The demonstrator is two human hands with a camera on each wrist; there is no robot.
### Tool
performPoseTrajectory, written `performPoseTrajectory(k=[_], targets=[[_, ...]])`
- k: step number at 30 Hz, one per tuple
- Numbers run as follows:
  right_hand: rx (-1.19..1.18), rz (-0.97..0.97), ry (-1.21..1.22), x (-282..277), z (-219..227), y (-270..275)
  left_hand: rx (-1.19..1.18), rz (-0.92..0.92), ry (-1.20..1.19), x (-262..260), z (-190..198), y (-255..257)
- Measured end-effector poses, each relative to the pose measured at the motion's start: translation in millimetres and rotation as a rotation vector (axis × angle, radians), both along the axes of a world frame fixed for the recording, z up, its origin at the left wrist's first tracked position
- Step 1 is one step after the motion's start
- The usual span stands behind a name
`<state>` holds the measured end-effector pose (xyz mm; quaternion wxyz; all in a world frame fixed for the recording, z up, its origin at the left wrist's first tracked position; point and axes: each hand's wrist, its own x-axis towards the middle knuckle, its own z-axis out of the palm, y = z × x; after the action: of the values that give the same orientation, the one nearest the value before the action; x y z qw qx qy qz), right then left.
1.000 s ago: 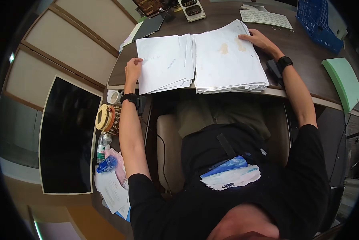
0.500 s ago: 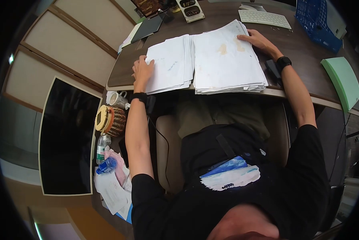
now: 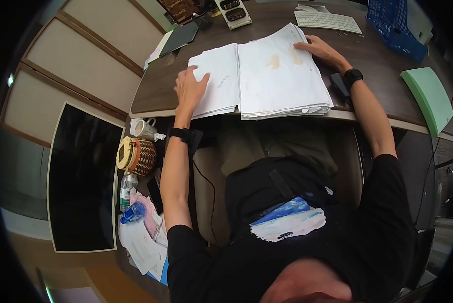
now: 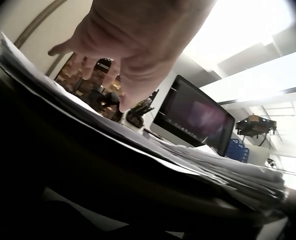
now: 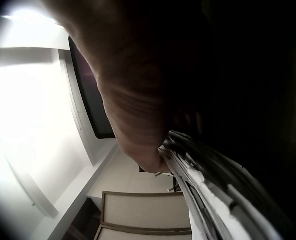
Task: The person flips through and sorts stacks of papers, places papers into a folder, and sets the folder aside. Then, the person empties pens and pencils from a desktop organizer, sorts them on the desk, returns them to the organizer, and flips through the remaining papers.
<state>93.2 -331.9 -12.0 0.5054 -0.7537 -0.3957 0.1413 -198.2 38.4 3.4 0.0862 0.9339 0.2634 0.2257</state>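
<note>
Two stacks of white paper lie side by side at the desk's front edge. My left hand (image 3: 190, 91) is over the left edge of the left stack (image 3: 219, 76), fingers spread and loosely bent; in the left wrist view the hand (image 4: 133, 45) hangs just above the sheets (image 4: 188, 160). At the upper right corner of the right stack (image 3: 282, 81), my right hand (image 3: 320, 49) grips the edge, thumb on top. The right wrist view shows the hand (image 5: 133, 105) at the layered sheet edges (image 5: 203, 185), its fingers in shadow. Brownish stains mark the right stack's top sheet.
A keyboard (image 3: 327, 21) and a blue basket (image 3: 395, 30) stand at the back right, a green box (image 3: 428, 98) at the right edge. Left of my left forearm are a mug (image 3: 145, 129), a woven basket (image 3: 137, 155) and a bottle (image 3: 125, 192).
My left hand has moved right from the left stack's outer edge onto its left part, with fingers spreading. The left stack's loose sheets now sit closer together. My right hand keeps its grip.
</note>
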Motion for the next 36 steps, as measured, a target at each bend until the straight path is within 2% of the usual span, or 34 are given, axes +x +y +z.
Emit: performPoseTrajectory(k=[1,2,4,5,8,18,25,30,36], targets=[[-0.006,0.001,0.001,-1.1,0.6,-0.7,0.024,-0.132,-0.104,3.4,1.0,-3.2],[-0.001,0.008,0.016,1.9,-0.6,-1.1,0.018,-0.131,-0.106,5.1,8.7,-15.0],[-0.004,0.017,0.026,3.3,-0.4,-1.6,-0.378,-0.300,-0.066,11.6,23.6,-46.8],[-0.018,0.004,0.001,1.3,1.1,-1.7,-0.411,-0.321,-0.091,21.4,15.1,-51.1],[-0.036,-0.007,-0.013,-4.0,3.2,-0.9,-0.415,-0.314,0.003,26.2,21.0,-81.1],[0.021,-0.008,0.072,-9.4,4.6,-0.6,-0.580,-0.342,-0.219,36.7,1.7,-85.9],[-0.035,-0.058,0.051,-7.4,7.7,-0.9,-0.630,-0.334,-0.200,30.8,3.6,-81.4],[-0.003,-0.027,0.077,-6.2,4.7,0.8,-0.698,-0.375,-0.195,28.4,0.5,-72.3],[-0.036,-0.045,0.012,-3.6,5.6,2.7,-0.577,-0.281,-0.185,15.2,7.9,-82.9]])
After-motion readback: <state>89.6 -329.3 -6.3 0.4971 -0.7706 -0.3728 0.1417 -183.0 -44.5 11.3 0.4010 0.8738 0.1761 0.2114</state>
